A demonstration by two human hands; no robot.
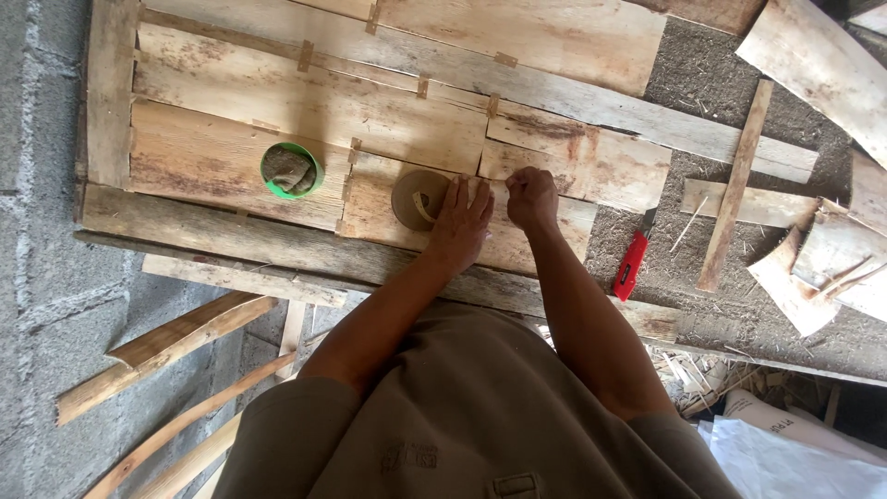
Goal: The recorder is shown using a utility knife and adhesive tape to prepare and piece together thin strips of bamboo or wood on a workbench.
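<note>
While we lean over the veneer sheets, our left hand lies flat with fingers spread, holding the roll of brown tape down on the wood. Our right hand, at three o'clock from the left and just beside it, is curled narrow, pinching the pale tape end against a seam. At nine o'clock from the roll sits a green bowl with a grey rag inside. At four o'clock from our right hand a red utility knife lies apart on the work surface.
</note>
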